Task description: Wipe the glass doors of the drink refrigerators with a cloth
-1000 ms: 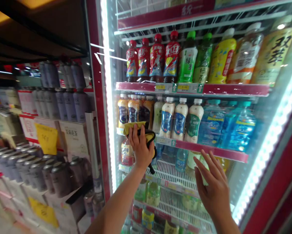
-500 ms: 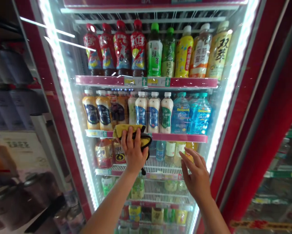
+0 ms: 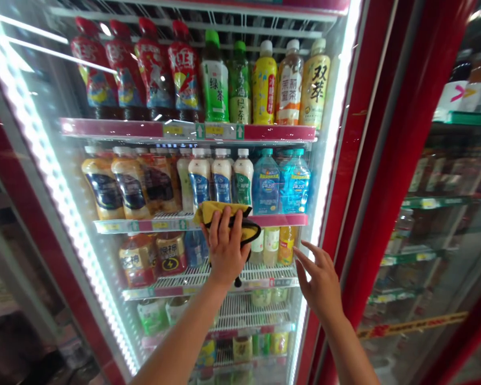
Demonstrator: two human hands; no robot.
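Left hand (image 3: 227,251): fingers wrapped over a folded yellow cloth (image 3: 211,212), gripping it. Cloth position: in front of the pink shelf edge (image 3: 283,220), below 2 blue-label bottles (image 3: 222,182). Right hand (image 3: 319,280): empty, fingers loosely spread, positioned in front of the light strip (image 3: 331,139).

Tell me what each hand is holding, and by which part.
Left hand: a bunched yellow cloth, held across the middle of its near side. Right hand: nothing.
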